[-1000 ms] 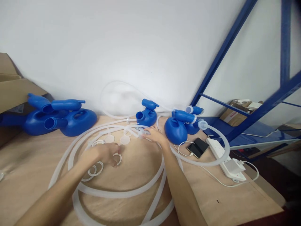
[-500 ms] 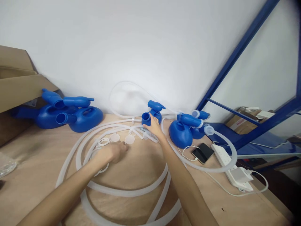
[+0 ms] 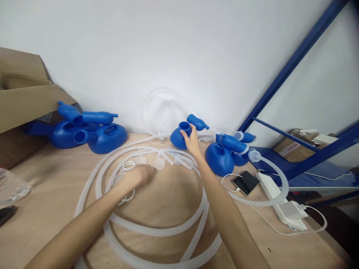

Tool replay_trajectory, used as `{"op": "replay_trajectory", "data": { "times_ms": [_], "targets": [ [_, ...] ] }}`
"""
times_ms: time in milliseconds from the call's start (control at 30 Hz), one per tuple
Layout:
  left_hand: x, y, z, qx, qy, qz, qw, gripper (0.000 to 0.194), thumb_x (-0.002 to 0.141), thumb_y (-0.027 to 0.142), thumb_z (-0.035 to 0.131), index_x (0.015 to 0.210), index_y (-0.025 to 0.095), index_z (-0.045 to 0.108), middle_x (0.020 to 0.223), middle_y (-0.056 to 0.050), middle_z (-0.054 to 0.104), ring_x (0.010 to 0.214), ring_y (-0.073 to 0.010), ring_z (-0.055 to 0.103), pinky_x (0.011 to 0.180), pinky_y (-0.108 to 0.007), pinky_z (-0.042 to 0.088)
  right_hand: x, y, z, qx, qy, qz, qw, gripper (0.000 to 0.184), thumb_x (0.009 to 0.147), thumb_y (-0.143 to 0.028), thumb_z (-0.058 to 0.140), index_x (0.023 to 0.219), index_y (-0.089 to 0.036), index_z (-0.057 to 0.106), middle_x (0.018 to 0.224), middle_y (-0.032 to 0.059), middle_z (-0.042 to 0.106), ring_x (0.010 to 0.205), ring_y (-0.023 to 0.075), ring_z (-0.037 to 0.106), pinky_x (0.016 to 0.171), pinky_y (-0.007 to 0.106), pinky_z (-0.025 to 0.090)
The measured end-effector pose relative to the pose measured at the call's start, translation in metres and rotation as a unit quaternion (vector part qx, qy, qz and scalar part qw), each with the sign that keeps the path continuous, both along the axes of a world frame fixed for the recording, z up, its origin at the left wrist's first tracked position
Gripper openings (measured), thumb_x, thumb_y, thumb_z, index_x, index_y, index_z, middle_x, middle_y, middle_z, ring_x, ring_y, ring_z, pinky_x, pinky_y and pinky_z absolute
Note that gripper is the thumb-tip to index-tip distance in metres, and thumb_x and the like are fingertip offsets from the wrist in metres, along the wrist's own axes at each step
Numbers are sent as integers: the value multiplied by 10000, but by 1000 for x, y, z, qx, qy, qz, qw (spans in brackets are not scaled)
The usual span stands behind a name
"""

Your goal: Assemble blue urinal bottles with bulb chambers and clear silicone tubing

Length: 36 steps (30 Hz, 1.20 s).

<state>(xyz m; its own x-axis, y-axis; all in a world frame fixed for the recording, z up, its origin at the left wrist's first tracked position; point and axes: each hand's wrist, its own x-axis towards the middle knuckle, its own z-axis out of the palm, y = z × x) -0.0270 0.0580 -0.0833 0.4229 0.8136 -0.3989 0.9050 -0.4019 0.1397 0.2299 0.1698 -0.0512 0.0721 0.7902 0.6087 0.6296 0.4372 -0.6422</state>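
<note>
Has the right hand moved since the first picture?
Yes: judged against the phone, the right hand went farther forward, toward the wall, and now holds the middle blue bottle.

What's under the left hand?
What lies directly beneath the left hand is covered. White rings show beside it, and a pale disc lies just past its fingertips. The fingers are blurred; I can't tell whether they hold anything.

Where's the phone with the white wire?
In the head view, the phone lies on the right of the table, between a blue jug and the white power strip.
</note>
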Motion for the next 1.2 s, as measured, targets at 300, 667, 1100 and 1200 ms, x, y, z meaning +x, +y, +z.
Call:
{"op": "replay_trajectory", "data": {
  "times_ms": [300, 667, 1100, 1200],
  "targets": [
    [-1, 3, 29, -51, 25, -13, 998, 346, 845, 215, 776, 1175, 141, 700, 1083, -92, 732, 954, -242, 705, 827, -394, 598, -9, -79, 80, 49, 118, 89, 988, 494, 822, -583, 778, 1109, -233, 580, 1106, 42, 736, 946, 221, 719, 884, 386, 558],
    [-70, -23, 126, 19, -396, 64, 916, 463, 754, 504, 767, 1088, 191, 696, 886, -33, 756, 830, -211, 716, 744, -290, 556, -49, -189, 52, -21, -96, 52, 994, 515, 736, -661, 848, 951, -258, 608, 878, 17, 735, 786, 234, 717, 700, 339, 530],
    [-36, -26, 116, 38, -293, -97, 950, 369, 877, 553, 689, 799, 198, 757, 959, -46, 641, 847, -176, 598, 734, -243, 486, -77, -169, -1, 59, -252, 27, 965, 498, 881, -675, 720, 1059, -218, 632, 942, 76, 752, 874, 263, 744, 733, 330, 507],
    [-34, -21, 107, 38, -309, -116, 943, 286, 869, 483, 711, 812, 212, 783, 1152, -68, 646, 1012, -217, 637, 855, -272, 517, -76, -163, -12, 75, -241, 33, 967, 488, 882, -651, 732, 1062, -211, 627, 946, 59, 753, 859, 241, 740, 731, 323, 507]
  ]
}}
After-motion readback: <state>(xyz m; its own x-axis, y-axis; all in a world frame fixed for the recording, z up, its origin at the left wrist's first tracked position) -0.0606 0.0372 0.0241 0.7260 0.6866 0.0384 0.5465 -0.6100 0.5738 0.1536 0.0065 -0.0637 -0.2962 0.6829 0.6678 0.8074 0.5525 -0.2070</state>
